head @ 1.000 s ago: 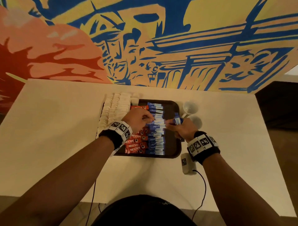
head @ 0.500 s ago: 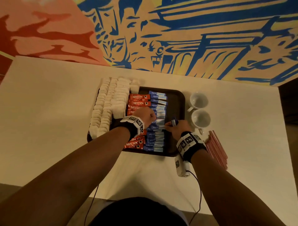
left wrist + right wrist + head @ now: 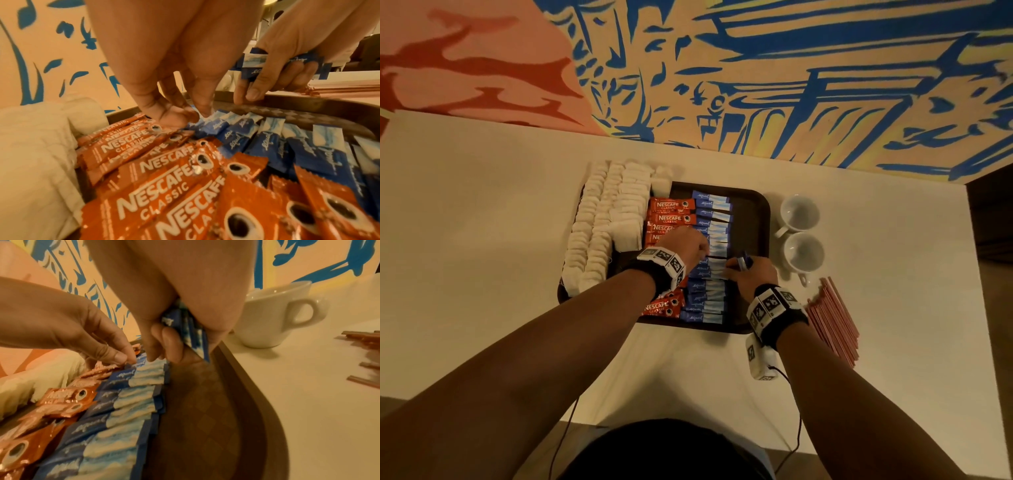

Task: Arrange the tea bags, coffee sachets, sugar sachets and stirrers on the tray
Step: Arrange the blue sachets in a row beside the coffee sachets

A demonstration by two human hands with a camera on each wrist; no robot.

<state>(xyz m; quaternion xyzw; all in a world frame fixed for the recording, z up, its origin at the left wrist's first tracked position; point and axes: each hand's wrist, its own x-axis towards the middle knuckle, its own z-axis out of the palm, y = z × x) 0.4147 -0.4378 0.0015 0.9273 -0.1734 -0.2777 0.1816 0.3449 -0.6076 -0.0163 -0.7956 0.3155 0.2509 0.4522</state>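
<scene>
Table (image 3: 482, 240): pale top, carries everything listed, runs out on all sides of the two hands.

Tray (image 3: 751, 219): dark brown, rounded corners, textured floor; lies under both hands. Its right strip, just right of the right hand, is bare.

Tea bags (image 3: 606, 226): white, stacked in rows on the tray's left part, left of the left hand and spilling over the left rim.

Coffee sachets (image 3: 669, 207): orange-red Nescafé Classic sticks in a column, directly under and beside the left hand, touching the tea bags on one side and the blue column on the other.

Sugar sachets (image 3: 714, 212): blue and white Equal sticks, overlapping in a column between the two hands.

Stirrers (image 3: 834, 322): reddish-brown bundle on the table, off the tray, right of the right wrist.

Cups (image 3: 799, 214): two white, empty, on the table just past the tray's right rim, beyond the right hand.

Left hand (image 3: 685, 245): thumb and forefinger pinched together on the end of one sugar sachet in the column.

Right hand (image 3: 751, 275): fingers curled round a small spare bundle of sugar sachets (image 3: 193, 331), held above the tray; forefinger tip reaches down to the column, close to the left fingertips.
</scene>
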